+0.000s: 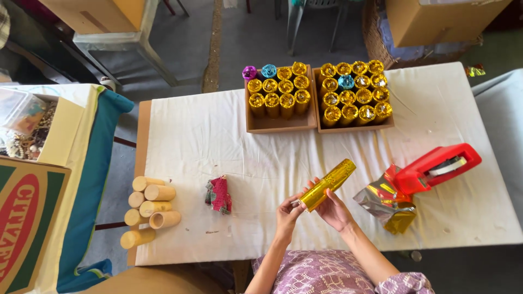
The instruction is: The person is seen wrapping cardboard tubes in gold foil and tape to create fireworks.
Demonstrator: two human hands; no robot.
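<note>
We held a gold tube [328,183] over the table's [196,136] near edge. Our left hand [289,213] pinched its lower end; our right hand [333,209] gripped it from beneath. A white cloth covered the table. At the far edge stood two trays [280,124] of foil-wrapped tubes. Bare tubes [148,209] lay stacked at the near left corner, a red scrap [219,195] beside them. A red dispenser [436,166] and foil [385,204] lay toward the right edge. Grey floor and boxes [436,19] lay beyond.
</note>
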